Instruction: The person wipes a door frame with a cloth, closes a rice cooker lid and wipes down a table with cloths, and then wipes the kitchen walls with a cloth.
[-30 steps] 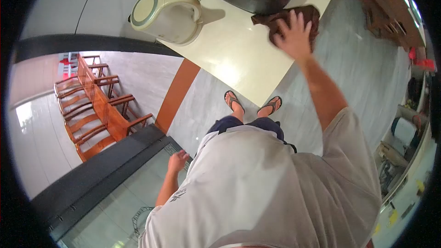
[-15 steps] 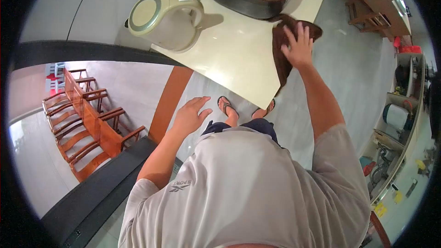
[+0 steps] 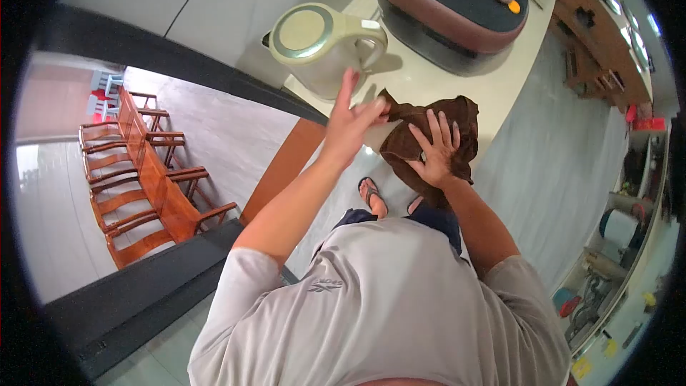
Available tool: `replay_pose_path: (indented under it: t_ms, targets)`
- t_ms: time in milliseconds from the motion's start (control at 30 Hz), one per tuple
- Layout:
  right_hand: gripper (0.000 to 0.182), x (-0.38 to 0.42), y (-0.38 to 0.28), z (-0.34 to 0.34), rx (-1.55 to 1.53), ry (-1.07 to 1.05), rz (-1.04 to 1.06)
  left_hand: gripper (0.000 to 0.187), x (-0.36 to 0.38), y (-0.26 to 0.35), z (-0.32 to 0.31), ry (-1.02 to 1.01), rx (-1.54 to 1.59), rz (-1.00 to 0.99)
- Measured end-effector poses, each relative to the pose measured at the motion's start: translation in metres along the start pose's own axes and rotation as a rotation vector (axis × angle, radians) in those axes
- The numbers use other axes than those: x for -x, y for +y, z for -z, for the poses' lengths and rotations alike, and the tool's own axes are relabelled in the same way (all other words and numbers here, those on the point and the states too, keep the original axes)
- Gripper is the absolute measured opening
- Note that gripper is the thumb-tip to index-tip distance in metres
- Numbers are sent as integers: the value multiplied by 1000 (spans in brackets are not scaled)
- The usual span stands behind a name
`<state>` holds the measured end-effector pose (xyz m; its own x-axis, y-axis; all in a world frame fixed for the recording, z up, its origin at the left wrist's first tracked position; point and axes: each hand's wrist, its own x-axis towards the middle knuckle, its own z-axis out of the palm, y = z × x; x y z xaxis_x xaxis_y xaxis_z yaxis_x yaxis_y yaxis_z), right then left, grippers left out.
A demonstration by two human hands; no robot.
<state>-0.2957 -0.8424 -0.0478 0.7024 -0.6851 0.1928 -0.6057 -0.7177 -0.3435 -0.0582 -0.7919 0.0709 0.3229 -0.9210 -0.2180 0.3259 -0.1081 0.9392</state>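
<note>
A brown cloth [image 3: 457, 118] lies bunched over the front part of the cream tabletop [image 3: 493, 96]. My right hand [image 3: 437, 154] rests flat on the cloth with its fingers spread. At the cloth's left edge is my left hand [image 3: 350, 120], its thumb and fingers apart and its fingertips beside or touching a corner of the cloth. Just behind my left hand stands a cream kettle [image 3: 321, 46] with its handle to the right. A large brown and black cooker [image 3: 450, 11] sits farther back on the table.
Wooden chairs and a bench [image 3: 153, 179] stand at the left beyond a dark ledge [image 3: 150, 293]. Shelves [image 3: 607, 243] with assorted items line the right side. A wooden cabinet [image 3: 600, 28] is at the upper right.
My left hand has risen from beside my body to the cloth's left edge. The cloth is now spread further left under my right hand. The view has shifted, showing more of the cooker.
</note>
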Motion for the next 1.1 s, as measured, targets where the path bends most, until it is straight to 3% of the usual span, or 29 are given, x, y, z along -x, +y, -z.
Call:
replay_pose_path:
  t_ms: [167,233,267,367,500,567,733,967,1067,1100]
  targets:
    - [79,-24,26,2,-3,-12,13,86,-77,11,-58,136,207,-106]
    - [78,-33,35,-5,23,84,-87,83,-97,12,-62,200,352,-1]
    - [76,-39,33,0,41,52,-101,63,-100,17,-63,287,310,12]
    - [78,-55,30,0,55,72,-45,58,-85,19,-49,249,45,182]
    - [83,-99,23,-39,-8,140,-35,48,-22,9,-22,390,-241,122]
    - [81,-125,16,-48,16,66,-83,43,2,9,-7,434,-349,67]
    - [75,-181,-3,-74,-23,61,-110,42,16,17,25,357,-403,40]
    - [67,-233,-7,-92,68,-9,-101,41,16,13,28,401,-461,-37]
    - [66,-226,-3,-92,28,39,-46,39,17,10,34,409,-685,-63]
    - [66,-223,0,-92,4,76,-10,39,17,12,34,399,-706,-173]
